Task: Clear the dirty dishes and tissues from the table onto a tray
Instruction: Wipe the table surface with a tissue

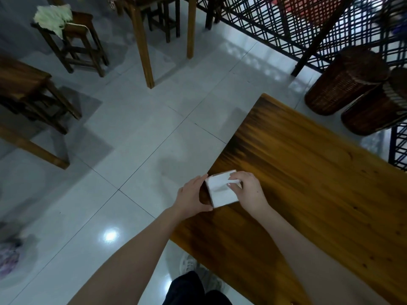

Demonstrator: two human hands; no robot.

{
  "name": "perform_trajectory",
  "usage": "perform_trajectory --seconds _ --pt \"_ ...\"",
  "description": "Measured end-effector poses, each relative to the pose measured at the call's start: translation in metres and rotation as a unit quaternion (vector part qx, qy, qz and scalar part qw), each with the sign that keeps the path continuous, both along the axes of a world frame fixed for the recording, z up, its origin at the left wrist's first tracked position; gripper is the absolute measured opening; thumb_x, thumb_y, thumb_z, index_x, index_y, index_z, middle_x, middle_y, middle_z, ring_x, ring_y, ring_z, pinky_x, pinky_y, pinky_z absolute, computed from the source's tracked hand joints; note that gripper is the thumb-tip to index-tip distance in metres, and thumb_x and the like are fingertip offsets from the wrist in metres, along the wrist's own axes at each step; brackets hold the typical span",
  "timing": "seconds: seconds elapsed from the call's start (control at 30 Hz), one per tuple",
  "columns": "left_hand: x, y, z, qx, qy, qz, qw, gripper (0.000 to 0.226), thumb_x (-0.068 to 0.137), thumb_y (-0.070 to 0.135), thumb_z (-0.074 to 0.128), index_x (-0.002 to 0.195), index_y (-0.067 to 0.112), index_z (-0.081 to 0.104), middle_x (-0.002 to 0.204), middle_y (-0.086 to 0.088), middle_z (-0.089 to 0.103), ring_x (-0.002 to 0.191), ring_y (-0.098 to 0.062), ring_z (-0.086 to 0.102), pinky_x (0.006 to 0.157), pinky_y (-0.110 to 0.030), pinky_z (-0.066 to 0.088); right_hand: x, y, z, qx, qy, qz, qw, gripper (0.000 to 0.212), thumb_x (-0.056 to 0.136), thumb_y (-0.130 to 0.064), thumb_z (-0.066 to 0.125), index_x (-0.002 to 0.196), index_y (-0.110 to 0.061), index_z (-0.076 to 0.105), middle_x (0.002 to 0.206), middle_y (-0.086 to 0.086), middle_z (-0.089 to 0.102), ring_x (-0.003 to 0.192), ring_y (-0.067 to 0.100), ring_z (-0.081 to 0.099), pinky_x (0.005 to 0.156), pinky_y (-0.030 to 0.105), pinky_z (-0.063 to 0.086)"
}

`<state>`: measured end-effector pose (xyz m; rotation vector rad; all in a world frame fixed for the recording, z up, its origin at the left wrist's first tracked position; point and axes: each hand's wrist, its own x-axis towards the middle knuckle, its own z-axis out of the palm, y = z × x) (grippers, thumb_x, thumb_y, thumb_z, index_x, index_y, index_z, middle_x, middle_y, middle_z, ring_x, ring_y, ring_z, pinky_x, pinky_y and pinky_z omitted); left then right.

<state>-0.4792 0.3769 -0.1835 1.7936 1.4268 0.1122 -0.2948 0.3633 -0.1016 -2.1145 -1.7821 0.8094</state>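
Note:
A white tissue stack in a small square holder [221, 192] stands near the left edge of the wooden table [308, 183]. My left hand [193, 195] grips the holder's left side, thumb at its near corner and fingers at the far corner. My right hand [247, 190] sits on the holder's right side and pinches the top tissue between thumb and fingers. No dishes and no tray are in view.
White tiled floor lies left of the table. Two wicker baskets [345, 82] stand at the far right beside a black lattice screen [297, 25]. Wooden stools [74, 38], one with a pale cloth [54, 15], and another table [145, 29] stand farther back.

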Motion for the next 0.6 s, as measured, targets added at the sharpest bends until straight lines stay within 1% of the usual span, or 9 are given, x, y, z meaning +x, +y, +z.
perform_trajectory --seconds 0.1,0.13,0.23,0.3,0.43,0.5,0.6 --pt "0.006 -0.001 -0.004 0.006 -0.019 0.004 1.000 0.105 0.065 0.054 0.079 0.148 0.035 0.017 0.152 0.008 0.031 0.139 -0.018 0.031 0.113 -0.047 0.029 0.001 -0.003 0.001 -0.025 0.024 -0.031 0.999 0.027 0.093 -0.028 0.058 0.117 -0.018 0.061 0.127 0.003 0.054 0.110 0.014 0.050 0.076 0.013 0.037" --pt "0.008 -0.001 -0.006 0.007 -0.025 0.002 1.000 0.106 0.065 0.055 0.079 0.148 0.037 0.016 0.151 0.009 0.032 0.139 -0.017 0.031 0.113 -0.047 0.029 0.002 -0.003 0.001 -0.028 0.030 -0.034 0.999 0.027 0.093 -0.029 0.058 0.117 -0.018 0.061 0.126 0.004 0.054 0.109 0.014 0.051 0.075 0.013 0.037" --pt "0.012 -0.003 -0.010 0.015 -0.034 -0.007 0.999 0.107 0.062 0.058 0.079 0.146 0.039 0.015 0.150 0.011 0.031 0.139 -0.016 0.029 0.114 -0.048 0.027 0.004 -0.005 0.002 -0.026 0.041 -0.044 0.998 0.027 0.092 -0.027 0.059 0.117 -0.016 0.062 0.125 0.003 0.057 0.112 0.014 0.051 0.085 0.018 0.037" --pt "0.014 -0.006 -0.013 0.019 -0.032 -0.011 0.999 0.110 0.060 0.061 0.079 0.145 0.039 0.012 0.151 0.010 0.029 0.140 -0.016 0.027 0.114 -0.049 0.025 0.004 -0.008 0.003 -0.022 0.041 -0.049 0.998 0.027 0.092 -0.024 0.060 0.116 -0.015 0.063 0.123 0.002 0.059 0.113 0.013 0.051 0.086 0.017 0.036" --pt "0.020 -0.018 -0.019 0.039 -0.016 0.002 0.999 0.119 0.055 0.067 0.077 0.146 0.039 0.005 0.153 0.006 0.023 0.141 -0.018 0.022 0.114 -0.048 0.021 0.004 -0.014 0.001 -0.008 0.032 -0.056 0.998 0.022 0.091 -0.023 0.061 0.110 -0.014 0.064 0.120 0.001 0.061 0.112 0.013 0.051 0.079 0.013 0.034" --pt "0.025 -0.023 -0.021 0.060 -0.003 0.014 0.998 0.120 0.054 0.068 0.077 0.146 0.036 0.008 0.151 0.004 0.025 0.139 -0.018 0.025 0.113 -0.045 0.024 0.004 -0.016 -0.002 -0.006 0.027 -0.062 0.998 0.019 0.090 -0.022 0.063 0.108 -0.016 0.065 0.119 0.000 0.061 0.113 0.013 0.050 0.077 0.012 0.033" --pt "0.034 -0.027 -0.023 0.077 -0.003 0.021 0.997 0.116 0.055 0.068 0.076 0.146 0.032 0.013 0.145 0.003 0.030 0.134 -0.017 0.029 0.111 -0.042 0.026 0.008 -0.017 -0.002 0.006 0.026 -0.069 0.997 0.014 0.088 -0.016 0.065 0.102 -0.016 0.066 0.115 0.000 0.062 0.110 0.013 0.051 0.070 0.005 0.031"
